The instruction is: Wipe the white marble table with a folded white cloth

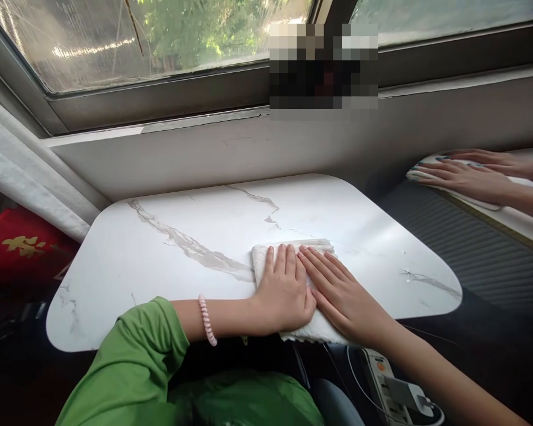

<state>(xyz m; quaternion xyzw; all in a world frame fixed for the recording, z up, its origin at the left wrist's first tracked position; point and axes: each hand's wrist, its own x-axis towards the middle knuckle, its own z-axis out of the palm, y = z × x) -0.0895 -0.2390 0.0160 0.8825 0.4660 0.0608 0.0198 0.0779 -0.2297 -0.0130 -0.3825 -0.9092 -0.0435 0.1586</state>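
Observation:
A white cloth (316,327) lies folded on the white marble-patterned tabletop (222,222), near its front edge. My left hand (281,293), with a pink coiled band (206,320) on the wrist, rests flat on the cloth, fingers stretched forward. Beside it, my right hand (344,293) also presses flat on the cloth, its fingers pointing up and to the left. The two hands touch or nearly touch near the thumbs. Part of the cloth hangs over the front edge of the tabletop.
Another person's hands (475,174) rest on a white cloth at the right, over a second surface. Behind the tabletop are a wall and window frame (169,89). A power strip (388,384) with a plugged charger sits below. A white curtain (31,160) hangs left.

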